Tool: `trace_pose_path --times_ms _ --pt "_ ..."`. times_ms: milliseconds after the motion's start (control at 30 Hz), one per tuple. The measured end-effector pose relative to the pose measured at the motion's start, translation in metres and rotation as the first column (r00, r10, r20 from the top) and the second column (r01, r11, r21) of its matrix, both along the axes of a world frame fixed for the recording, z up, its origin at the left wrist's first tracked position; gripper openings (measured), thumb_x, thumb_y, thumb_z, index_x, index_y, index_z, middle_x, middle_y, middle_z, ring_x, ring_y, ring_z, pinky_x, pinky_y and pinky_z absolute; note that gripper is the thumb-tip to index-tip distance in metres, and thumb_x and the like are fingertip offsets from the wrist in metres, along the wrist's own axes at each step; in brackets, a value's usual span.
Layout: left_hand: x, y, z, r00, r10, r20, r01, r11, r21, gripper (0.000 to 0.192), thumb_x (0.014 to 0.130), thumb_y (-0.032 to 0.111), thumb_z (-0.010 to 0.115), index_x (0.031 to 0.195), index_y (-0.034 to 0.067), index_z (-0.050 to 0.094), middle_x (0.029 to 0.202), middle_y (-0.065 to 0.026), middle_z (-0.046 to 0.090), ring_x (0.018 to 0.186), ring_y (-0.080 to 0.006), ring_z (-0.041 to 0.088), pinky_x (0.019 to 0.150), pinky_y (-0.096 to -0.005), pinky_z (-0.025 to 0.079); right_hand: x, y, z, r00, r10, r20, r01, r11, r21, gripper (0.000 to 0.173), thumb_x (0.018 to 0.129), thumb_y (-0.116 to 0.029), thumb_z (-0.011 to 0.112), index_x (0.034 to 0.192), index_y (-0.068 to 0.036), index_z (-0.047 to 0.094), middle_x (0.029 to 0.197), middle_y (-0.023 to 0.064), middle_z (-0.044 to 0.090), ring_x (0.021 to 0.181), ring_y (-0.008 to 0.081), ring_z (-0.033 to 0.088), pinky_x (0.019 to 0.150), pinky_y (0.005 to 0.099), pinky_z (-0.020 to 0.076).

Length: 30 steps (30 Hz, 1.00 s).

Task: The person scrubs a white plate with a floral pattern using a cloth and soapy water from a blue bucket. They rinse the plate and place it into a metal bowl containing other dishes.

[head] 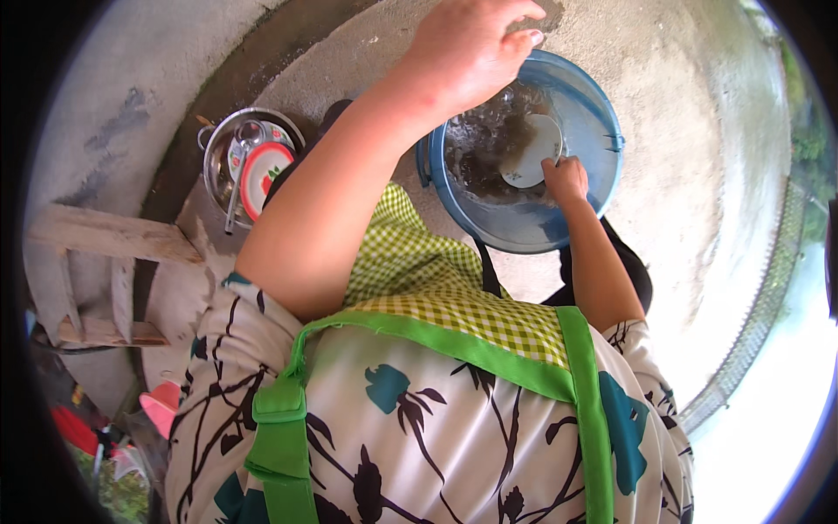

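Note:
A blue plastic bucket (609, 118) with murky water in it stands on the ground at the upper centre. My right hand (565, 178) grips the rim of a white plate (531, 154) that lies tilted in the water. Raised above the bucket's far left side is my left hand (484, 46), its fingers slightly curled with nothing visible between them. To the left, a metal pot (213, 164) with a loop handle holds a metal ladle (237, 190), a red-rimmed enamel dish (262, 171) with a flower pattern and another patterned dish partly under it.
Left of me is a wooden frame or stool (118, 232). Behind the pot, a wet channel (196, 124) runs along the concrete. A pink object (160, 407) and other items lie at the lower left. A mesh fence (759, 314) borders the right side.

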<state>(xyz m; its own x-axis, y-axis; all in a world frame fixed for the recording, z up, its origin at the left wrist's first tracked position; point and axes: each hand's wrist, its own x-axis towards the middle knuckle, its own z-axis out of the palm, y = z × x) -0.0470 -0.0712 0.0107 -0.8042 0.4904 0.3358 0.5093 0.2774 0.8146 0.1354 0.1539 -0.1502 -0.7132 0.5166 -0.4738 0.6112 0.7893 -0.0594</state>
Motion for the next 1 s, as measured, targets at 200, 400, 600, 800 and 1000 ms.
trace_pose_path --times_ms 200,400,600,800,1000 --pt "0.012 -0.001 -0.035 0.998 0.057 -0.022 -0.059 0.992 -0.110 0.022 0.083 0.022 0.060 0.100 0.009 0.063 0.087 -0.0132 0.064 0.080 -0.0278 0.063 0.073 -0.0386 0.050 0.021 -0.021 0.064 0.953 0.170 -0.250 -0.131 0.977 0.165 0.038 0.081 -0.031 0.048 0.084 0.003 0.064 0.103 0.0209 0.057 0.092 0.0368 0.056 0.080 0.0444 0.0451" --pt "0.029 0.000 -0.051 0.983 -0.100 0.153 0.139 0.952 -0.272 0.033 0.081 0.018 0.061 0.114 0.012 0.058 0.109 -0.0125 0.058 0.100 -0.0283 0.058 0.086 -0.0385 0.046 0.022 -0.045 0.114 0.883 0.285 -0.373 -0.192 0.944 0.269 0.031 0.084 -0.025 0.050 0.081 0.004 0.063 0.104 0.0203 0.055 0.093 0.0363 0.056 0.078 0.0443 0.0458" --pt "0.050 0.009 -0.076 0.935 -0.342 0.094 0.354 0.896 -0.267 0.048 0.074 0.013 0.061 0.121 0.019 0.053 0.111 -0.0121 0.060 0.098 -0.0299 0.059 0.082 -0.0400 0.047 0.018 -0.066 0.142 0.781 0.409 -0.472 -0.270 0.902 0.336 0.025 0.086 -0.021 0.053 0.084 0.003 0.062 0.103 0.0198 0.055 0.098 0.0354 0.053 0.080 0.0427 0.0454" --pt "0.058 0.007 -0.032 0.945 -0.266 -0.192 0.240 0.960 -0.147 0.013 0.073 0.016 0.054 0.080 0.015 0.065 0.072 -0.0133 0.063 0.071 -0.0319 0.063 0.061 -0.0442 0.048 0.018 -0.072 0.158 0.722 0.322 -0.613 -0.227 0.946 0.230 0.026 0.088 -0.022 0.054 0.092 0.002 0.063 0.098 0.0178 0.058 0.091 0.0306 0.056 0.078 0.0395 0.0456" --pt "0.042 -0.032 0.011 0.981 0.188 -0.039 -0.153 0.889 0.432 0.012 0.084 0.018 0.055 0.088 0.014 0.066 0.075 -0.0100 0.065 0.066 -0.0241 0.064 0.064 -0.0353 0.052 0.020 -0.043 0.111 0.827 -0.034 -0.561 -0.086 0.979 -0.186 0.025 0.088 -0.023 0.058 0.084 0.000 0.066 0.083 0.0115 0.061 0.079 0.0212 0.059 0.073 0.0315 0.0456"
